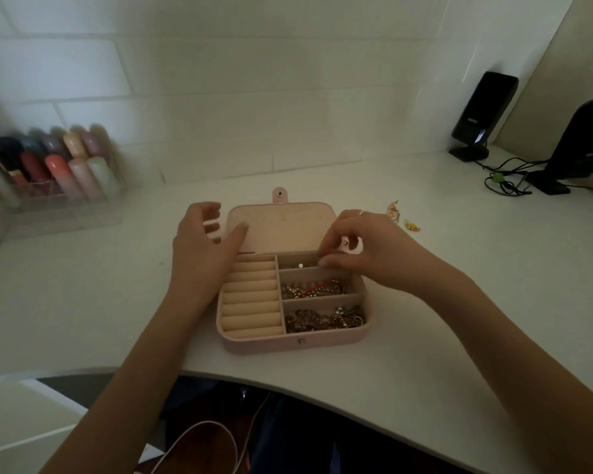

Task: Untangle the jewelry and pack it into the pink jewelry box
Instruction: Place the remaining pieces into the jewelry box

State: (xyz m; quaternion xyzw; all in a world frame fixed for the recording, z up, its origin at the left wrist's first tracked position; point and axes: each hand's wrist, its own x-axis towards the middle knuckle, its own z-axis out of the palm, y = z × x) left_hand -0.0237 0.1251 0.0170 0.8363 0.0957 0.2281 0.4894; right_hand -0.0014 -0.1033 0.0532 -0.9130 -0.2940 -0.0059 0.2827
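The pink jewelry box [264, 345] lies open on the white desk, lid [281, 230] folded back. Its left half holds cream ring rolls [250, 299]. A red-and-gold tangle [310, 290] fills the middle right compartment, and a pile of chains [324, 319] fills the near right one. One small silver piece [300, 265] lies in the far right compartment. My left hand [202, 248] hovers over the box's left edge, fingers loosely spread, holding nothing. My right hand [360, 249] hangs over the far right compartment, fingers curled, pinching a small piece that I can barely make out.
Two small gold pieces [392, 210] [412, 226] lie on the desk beyond my right hand. A clear organizer [55, 172] of coloured tubes stands at the far left. Black speakers [481, 114] with cables stand at the far right. The desk's curved front edge runs just below the box.
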